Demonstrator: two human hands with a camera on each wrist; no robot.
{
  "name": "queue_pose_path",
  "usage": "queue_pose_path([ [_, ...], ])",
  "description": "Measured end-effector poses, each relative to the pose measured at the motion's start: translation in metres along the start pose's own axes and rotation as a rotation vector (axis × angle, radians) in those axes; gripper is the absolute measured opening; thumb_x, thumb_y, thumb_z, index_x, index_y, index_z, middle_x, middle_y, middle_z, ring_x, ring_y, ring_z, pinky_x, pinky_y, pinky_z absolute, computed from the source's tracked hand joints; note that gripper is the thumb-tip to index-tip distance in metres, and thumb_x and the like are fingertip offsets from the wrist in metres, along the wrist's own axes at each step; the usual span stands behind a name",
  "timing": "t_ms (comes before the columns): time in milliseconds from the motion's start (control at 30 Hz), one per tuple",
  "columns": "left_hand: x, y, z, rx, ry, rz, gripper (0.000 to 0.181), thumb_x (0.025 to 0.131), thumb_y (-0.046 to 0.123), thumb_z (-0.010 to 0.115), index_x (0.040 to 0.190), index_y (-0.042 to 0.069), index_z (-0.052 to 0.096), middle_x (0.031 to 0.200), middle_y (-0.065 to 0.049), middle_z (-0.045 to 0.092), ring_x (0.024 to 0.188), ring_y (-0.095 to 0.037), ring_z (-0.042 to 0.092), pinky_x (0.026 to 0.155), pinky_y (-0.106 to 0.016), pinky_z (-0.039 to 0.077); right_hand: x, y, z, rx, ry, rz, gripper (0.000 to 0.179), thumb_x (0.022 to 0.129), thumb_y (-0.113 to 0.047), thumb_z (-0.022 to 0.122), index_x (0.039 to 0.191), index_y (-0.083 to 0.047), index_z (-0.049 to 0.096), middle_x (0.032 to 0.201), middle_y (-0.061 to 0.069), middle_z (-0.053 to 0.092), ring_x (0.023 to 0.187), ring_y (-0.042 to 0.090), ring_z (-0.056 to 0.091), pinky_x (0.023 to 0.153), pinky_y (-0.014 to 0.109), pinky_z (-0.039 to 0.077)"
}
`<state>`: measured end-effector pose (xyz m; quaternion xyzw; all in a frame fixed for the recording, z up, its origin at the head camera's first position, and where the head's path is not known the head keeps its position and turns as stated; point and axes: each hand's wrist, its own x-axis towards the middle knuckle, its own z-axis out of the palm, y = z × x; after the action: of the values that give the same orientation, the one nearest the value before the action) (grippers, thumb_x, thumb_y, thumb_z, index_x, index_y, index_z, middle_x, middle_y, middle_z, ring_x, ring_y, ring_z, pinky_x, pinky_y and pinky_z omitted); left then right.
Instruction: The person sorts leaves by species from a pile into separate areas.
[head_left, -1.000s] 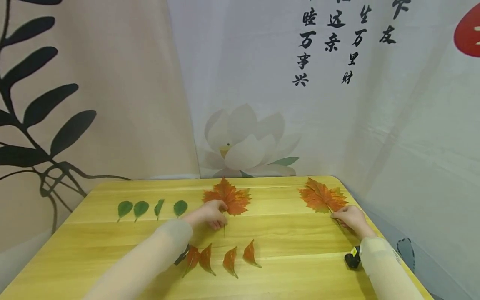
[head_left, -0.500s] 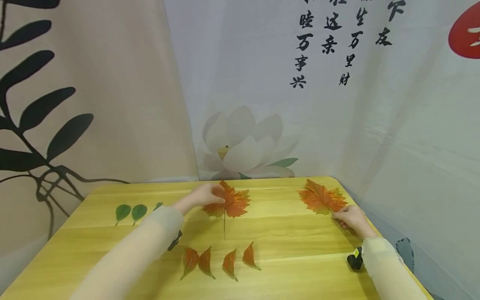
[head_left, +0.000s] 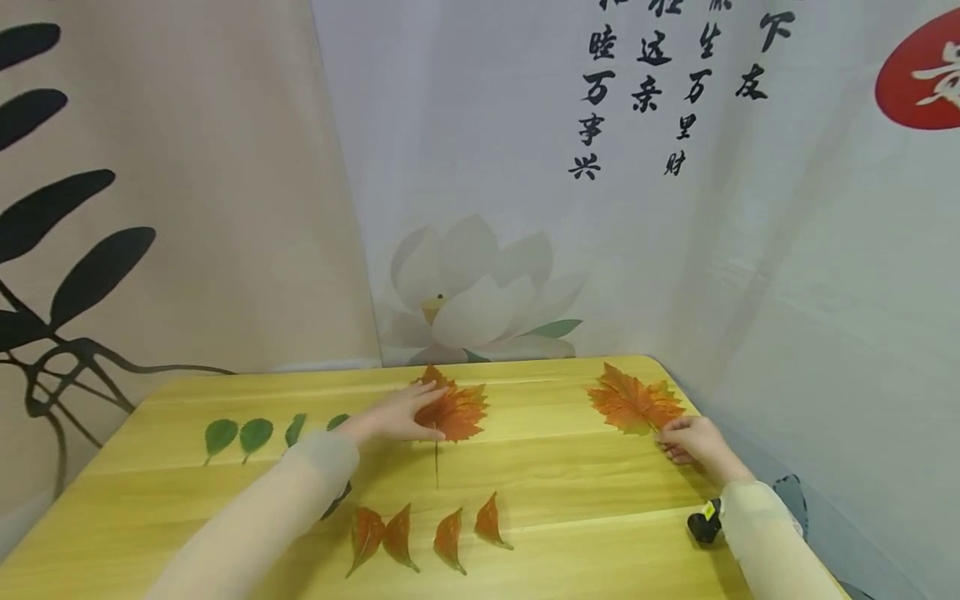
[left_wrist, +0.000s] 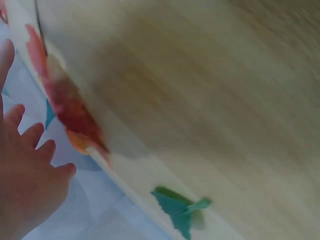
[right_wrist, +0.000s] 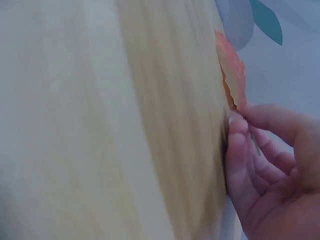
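In the head view an orange-red maple leaf (head_left: 467, 412) lies near the table's back edge, its thin stem pointing toward me. My left hand (head_left: 397, 414) is over its left half with fingers spread. The left wrist view shows that hand (left_wrist: 35, 175) with straight, parted fingers, apart from the leaf (left_wrist: 75, 107) on the table. A second orange maple leaf (head_left: 630, 400) lies at the back right. My right hand (head_left: 699, 443) pinches its stem at the base, and in the right wrist view thumb and forefinger meet just below the leaf (right_wrist: 234, 70).
Several green leaves (head_left: 257, 436) form a row at the back left of the yellow wood table (head_left: 570, 550). Several small red-orange leaves (head_left: 448, 540) lie in a row nearer me. A printed cloth (head_left: 480, 167) hangs behind the table.
My left hand has let go of the left maple leaf's stem, moved up over the blade and spread its fingers. The right hand keeps its pinch. The head view has shifted slightly.
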<state>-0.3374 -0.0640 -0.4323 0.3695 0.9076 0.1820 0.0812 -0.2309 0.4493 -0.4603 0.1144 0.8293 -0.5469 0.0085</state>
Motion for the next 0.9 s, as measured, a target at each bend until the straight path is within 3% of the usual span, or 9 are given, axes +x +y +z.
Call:
queue_pose_path([
  [133, -0.003, -0.008, 0.005, -0.007, -0.016, -0.021, 0.087, 0.087, 0.049, 0.068, 0.154, 0.011, 0.027, 0.158, -0.018, 0.018, 0.143, -0.043, 0.010, 0.109, -0.065, 0.014, 0.002, 0.001, -0.002, 0.087, -0.086, 0.001, 0.035, 0.091, -0.006, 0.065, 0.117, 0.013, 0.050, 0.082, 0.010, 0.067, 0.063, 0.015, 0.063, 0.059, 0.028, 0.055],
  [367, -0.008, -0.011, 0.007, -0.044, -0.041, -0.058, 0.086, 0.088, 0.050, 0.067, 0.154, 0.011, 0.027, 0.159, -0.017, 0.016, 0.144, -0.041, 0.012, 0.110, -0.063, 0.016, 0.005, 0.003, -0.012, 0.091, -0.218, -0.032, 0.059, 0.096, -0.009, 0.060, 0.142, 0.013, 0.031, 0.096, 0.009, 0.068, 0.069, 0.013, 0.064, 0.064, 0.029, 0.056],
  [733, -0.006, -0.014, 0.014, -0.064, -0.060, -0.081, 0.085, 0.088, 0.052, 0.065, 0.154, 0.013, 0.027, 0.159, -0.017, 0.015, 0.143, -0.042, 0.013, 0.109, -0.063, 0.017, 0.012, 0.006, -0.011, 0.099, -0.319, -0.047, 0.058, 0.097, -0.008, 0.057, 0.142, 0.015, 0.030, 0.100, 0.007, 0.067, 0.077, 0.017, 0.066, 0.072, 0.031, 0.056],
  [900, -0.004, -0.015, 0.018, -0.090, -0.061, -0.096, 0.087, 0.087, 0.052, 0.066, 0.154, 0.012, 0.028, 0.159, -0.018, 0.015, 0.143, -0.042, 0.013, 0.110, -0.063, 0.015, 0.013, 0.006, -0.007, 0.129, -0.322, -0.053, 0.057, 0.097, -0.008, 0.057, 0.141, 0.016, 0.030, 0.102, 0.008, 0.067, 0.079, 0.017, 0.066, 0.072, 0.031, 0.056],
])
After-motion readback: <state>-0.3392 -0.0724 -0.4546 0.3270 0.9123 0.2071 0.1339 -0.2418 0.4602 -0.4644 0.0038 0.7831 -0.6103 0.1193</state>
